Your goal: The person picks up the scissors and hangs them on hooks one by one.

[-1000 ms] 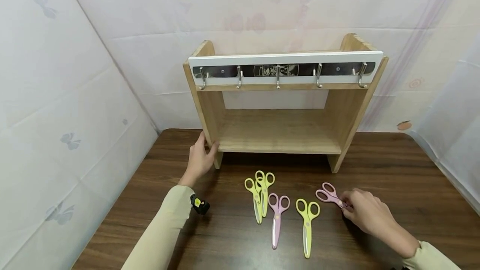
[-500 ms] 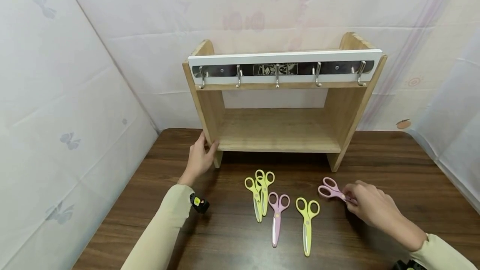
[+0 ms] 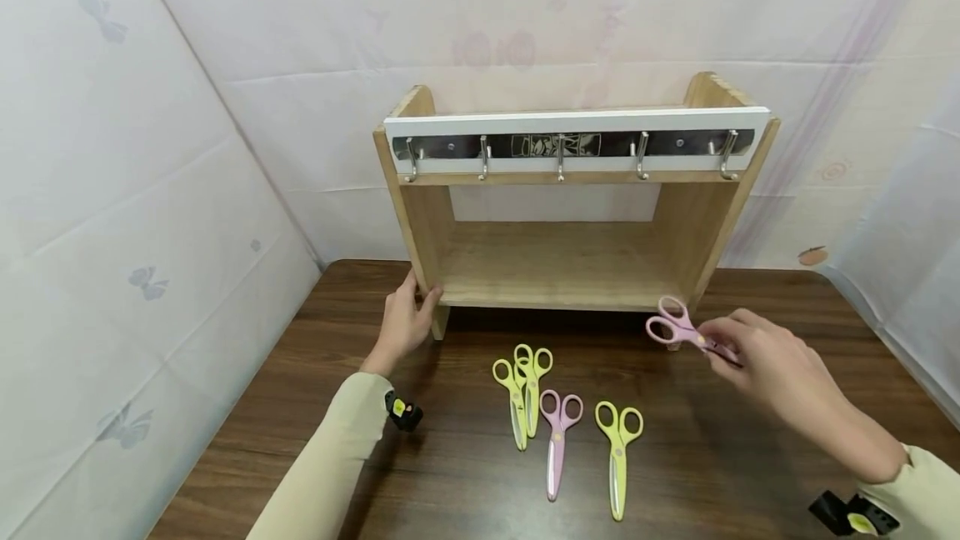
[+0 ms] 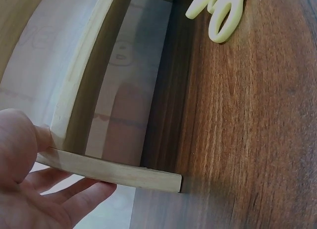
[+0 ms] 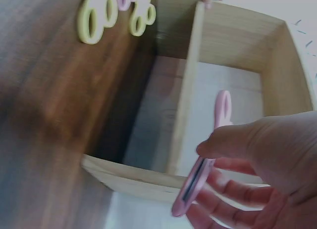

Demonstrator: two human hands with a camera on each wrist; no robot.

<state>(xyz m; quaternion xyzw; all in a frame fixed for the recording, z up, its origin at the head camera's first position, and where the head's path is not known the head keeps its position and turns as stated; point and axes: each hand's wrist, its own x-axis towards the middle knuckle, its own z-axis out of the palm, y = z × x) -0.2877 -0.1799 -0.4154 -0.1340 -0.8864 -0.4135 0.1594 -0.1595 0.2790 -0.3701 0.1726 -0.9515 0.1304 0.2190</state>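
Note:
My left hand grips the lower left side panel of a wooden shelf rack. In the left wrist view the thumb lies on one face of that panel and the fingers on the other. My right hand pinches a pair of pink scissors by the blade part, raised off the table near the rack's right leg. Their handle loops point up and left. In the right wrist view the pink scissors show between thumb and fingers, in front of the rack's opening.
Several metal hooks line a white rail across the rack's top front. On the dark wooden table lie more pink scissors, single yellow scissors, and two overlapping yellow pairs. Patterned white cloth hangs behind.
My right hand has lifted the pink scissors off the table and moved them up towards the rack's right leg. The left hand stays on the side panel.

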